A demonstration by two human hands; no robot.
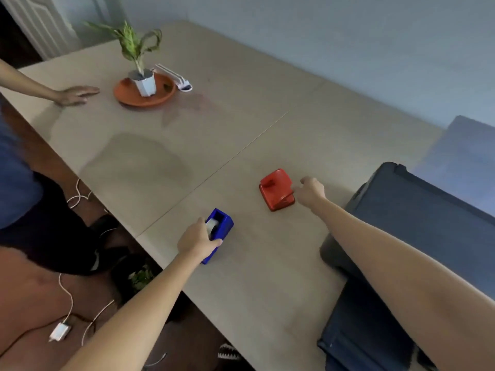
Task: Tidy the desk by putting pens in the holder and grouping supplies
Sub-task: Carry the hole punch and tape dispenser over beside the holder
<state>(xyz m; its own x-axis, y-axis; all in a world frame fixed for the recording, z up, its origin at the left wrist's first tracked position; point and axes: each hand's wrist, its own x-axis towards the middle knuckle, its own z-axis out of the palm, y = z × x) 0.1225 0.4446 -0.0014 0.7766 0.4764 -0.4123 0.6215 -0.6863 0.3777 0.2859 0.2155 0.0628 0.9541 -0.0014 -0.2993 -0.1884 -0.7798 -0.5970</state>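
A blue tape dispenser (223, 226) with a white roll of tape lies on the beige table (187, 145) near its left edge. My left hand (197, 241) is closed around its near end. A red hole punch (276, 187) sits further right on the table. My right hand (308, 190) touches the punch's right side with curled fingers; whether it grips it firmly is unclear. A pen holder (184, 85) lies tipped over by the plant, with white pens (168, 72) in it.
A potted plant (143, 79) stands on an orange saucer (160, 99) at the far end. Another person's hand (76, 95) rests flat on the table left of it. A dark bag (417, 236) lies at the table's right edge. Cables and a charger (60, 332) lie on the floor.
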